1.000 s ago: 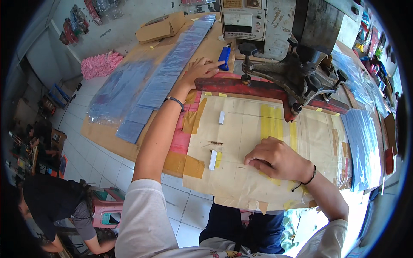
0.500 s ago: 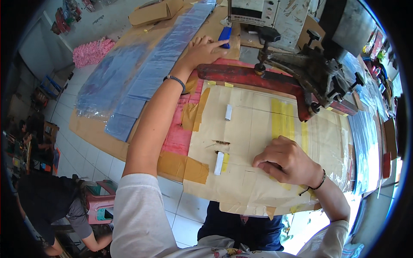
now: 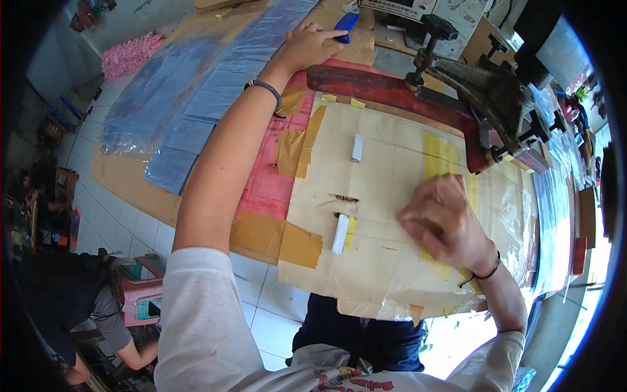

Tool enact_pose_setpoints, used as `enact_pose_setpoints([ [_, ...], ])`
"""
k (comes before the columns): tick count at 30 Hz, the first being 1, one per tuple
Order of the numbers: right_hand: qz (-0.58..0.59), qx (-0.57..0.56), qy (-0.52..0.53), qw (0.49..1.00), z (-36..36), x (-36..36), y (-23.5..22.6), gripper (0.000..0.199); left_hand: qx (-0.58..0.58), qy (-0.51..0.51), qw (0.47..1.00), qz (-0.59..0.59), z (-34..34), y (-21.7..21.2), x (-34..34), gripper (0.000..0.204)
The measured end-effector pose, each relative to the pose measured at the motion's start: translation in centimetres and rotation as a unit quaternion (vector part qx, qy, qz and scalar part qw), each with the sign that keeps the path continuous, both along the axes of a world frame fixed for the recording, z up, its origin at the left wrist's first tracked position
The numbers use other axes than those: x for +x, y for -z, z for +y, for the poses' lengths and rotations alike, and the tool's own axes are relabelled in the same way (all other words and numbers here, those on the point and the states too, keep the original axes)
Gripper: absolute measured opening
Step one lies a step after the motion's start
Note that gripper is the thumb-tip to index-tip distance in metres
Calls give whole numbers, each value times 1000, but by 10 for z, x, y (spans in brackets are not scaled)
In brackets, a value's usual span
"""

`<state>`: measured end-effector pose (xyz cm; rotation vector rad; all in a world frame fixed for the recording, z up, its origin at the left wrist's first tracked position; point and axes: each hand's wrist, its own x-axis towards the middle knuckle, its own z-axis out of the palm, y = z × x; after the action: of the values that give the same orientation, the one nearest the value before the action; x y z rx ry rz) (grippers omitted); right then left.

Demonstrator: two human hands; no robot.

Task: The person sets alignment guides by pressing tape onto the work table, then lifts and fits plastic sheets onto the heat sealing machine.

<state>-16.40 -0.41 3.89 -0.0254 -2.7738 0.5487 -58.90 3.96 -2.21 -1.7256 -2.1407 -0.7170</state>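
My left hand (image 3: 308,49) reaches to the far side of the table, fingers partly spread and index finger stretched out to a blue handled object (image 3: 347,28), whose kind I cannot make out. My right hand (image 3: 445,222), slightly blurred, is curled closed above the tan paper-covered board (image 3: 375,261); anything inside its fingers is hidden. Two small white blocks, a far one (image 3: 357,148) and a near one (image 3: 340,234), are fixed to the board left of that hand. Between them lies a scorched slit (image 3: 346,198). Brown tape (image 3: 277,238) runs along the board's left edge.
A red metal bar (image 3: 392,89) on a black clamp-like machine arm (image 3: 467,81) spans the board's far side. Flat bluish plastic bags (image 3: 215,91) lie at the left, more clear plastic (image 3: 554,228) at the right. A person (image 3: 72,307) bends beside a pink stool (image 3: 142,291) at lower left.
My right hand has shifted slightly to the right and farther away over the board. The left hand stays by the blue object. The whole view has tilted slightly.
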Motion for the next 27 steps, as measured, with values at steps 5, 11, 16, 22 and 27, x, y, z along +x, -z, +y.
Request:
enact_pose_setpoints([
  [5,25,22,29,999,-10,4,4,20,157,173,947,-222,-6,-16,-12,32],
  [11,61,3,8,998,-8,8,16,18,311,80,834,-448,-72,-95,23,23],
  [16,105,31,-6,994,-7,10,16,19,205,342,763,-509,-168,-150,103,51],
  [22,95,176,-128,971,-15,-2,12,19,-81,345,885,-301,-228,-91,269,18],
  [27,55,98,19,993,-21,68,6,14,-3,321,926,-200,-271,-80,332,18],
])
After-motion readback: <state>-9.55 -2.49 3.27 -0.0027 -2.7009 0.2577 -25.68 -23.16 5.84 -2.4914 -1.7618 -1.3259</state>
